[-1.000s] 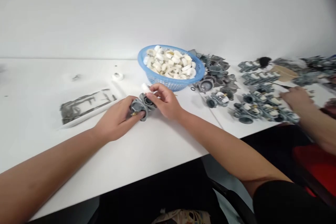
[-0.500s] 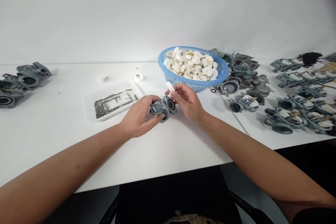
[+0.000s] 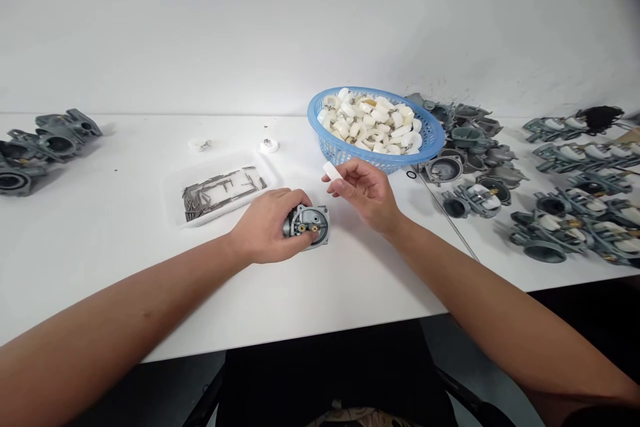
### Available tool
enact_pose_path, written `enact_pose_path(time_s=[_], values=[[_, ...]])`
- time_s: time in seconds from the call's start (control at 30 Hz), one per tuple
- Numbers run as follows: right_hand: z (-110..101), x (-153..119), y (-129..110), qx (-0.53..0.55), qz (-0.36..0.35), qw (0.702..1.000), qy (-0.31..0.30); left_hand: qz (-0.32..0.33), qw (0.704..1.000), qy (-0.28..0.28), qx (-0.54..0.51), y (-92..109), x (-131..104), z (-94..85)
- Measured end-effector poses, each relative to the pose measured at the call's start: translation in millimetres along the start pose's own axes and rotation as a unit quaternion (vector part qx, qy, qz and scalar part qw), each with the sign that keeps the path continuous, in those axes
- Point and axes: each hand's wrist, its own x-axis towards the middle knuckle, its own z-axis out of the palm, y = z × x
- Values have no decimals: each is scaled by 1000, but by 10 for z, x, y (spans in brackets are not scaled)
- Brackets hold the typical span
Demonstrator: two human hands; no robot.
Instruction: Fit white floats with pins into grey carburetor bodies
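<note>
My left hand (image 3: 273, 225) is closed round a grey metal carburetor body (image 3: 311, 221), its thumb lying across the open float-bowl side. Two small brass jets show inside the body. Between the thumb and fingers of my right hand (image 3: 367, 195) is a white carburetor float (image 3: 332, 172), held up a little to the right of the body and apart from it. Just behind the right hand stands a blue basket (image 3: 320, 130) heaped with white floats (image 3: 373, 123). A white tray (image 3: 200, 219) of thin metal pins (image 3: 197, 203) lies beyond my left hand.
Two loose white floats, one here (image 3: 269, 145), lie behind the tray. Carburetor bodies (image 3: 55, 140) stand at the far left. On the right are metal bowls (image 3: 445, 167) and rows of carburetors with floats (image 3: 550, 227). A black ring (image 3: 411, 175) lies near the basket.
The carburetor body has been turned in my left hand so its open side with the jets faces up. My right hand has drawn away from it to the right, still holding the float.
</note>
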Motion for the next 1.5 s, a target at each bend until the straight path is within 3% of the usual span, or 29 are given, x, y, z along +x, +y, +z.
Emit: enact_pose_path(time_s=[0.13, 0.3, 0.4, 0.77, 1.07, 1.5], values=[[4, -22, -30, -35, -39, 999, -14, -24, 1000, -9, 5, 46, 2, -23], [18, -64, -49, -63, -55, 996, -30, -141, 990, -7, 10, 95, 25, -53], [39, -93, -83, -64, -84, 992, -71, -181, 983, 18, 21, 111, 18, -54], [48, -81, -142, -71, -109, 971, -201, -148, 988, 40, 34, 109, -7, -35], [36, -96, -111, -44, -46, 985, -161, -174, 983, 25, 49, 113, 8, -51], [45, -80, -98, -30, -43, 987, -151, -136, 989, 11, 52, -28, 8, -66]])
